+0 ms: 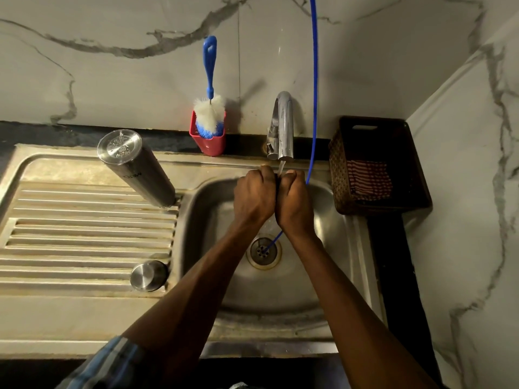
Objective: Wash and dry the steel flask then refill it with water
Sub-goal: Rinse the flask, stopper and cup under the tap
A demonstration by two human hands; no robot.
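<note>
a: item one, steel flask (139,169). where is it?

b: it stands mouth down on the ribbed drainboard (84,237), at the edge just beside the basin, well apart from both your hands. cylindrical body, brushed dull-grey metal, with lettering along the side that reads upside down. the flat round base faces up, shiny, stamped with small marks too fine to read.

a: item two, its cap?

b: steel cap (148,275), a short round piece in brushed metal, resting on the drainboard nearer you, close to the basin's rim.

a: your hands?

b: your left hand (254,199) and right hand (295,203) are pressed side by side under the tap (283,127), fingers curled inward, knuckles up. a thin stream of water runs down between them. i cannot tell whether either hand has hold of anything; the fingertips are hidden.

a: the fixtures?

b: sink (331,276), stainless steel, rounded basin, stained and dulled, with a perforated drain (263,251) ringed in yellowish residue. the tap is chrome, curved, glossy. a thin blue hose (314,80) hangs from above, passes behind your right hand and ends at the drain.

a: remaining stock?

b: bottle brush (210,110), blue plastic handle, white and blue bristles, head down in a red plastic holder (209,144) by the wall. a dark woven basket (373,167) on the black table to the right, holding a striped cloth (368,178). the walls are pale marble-patterned tile with grey veins.
</note>
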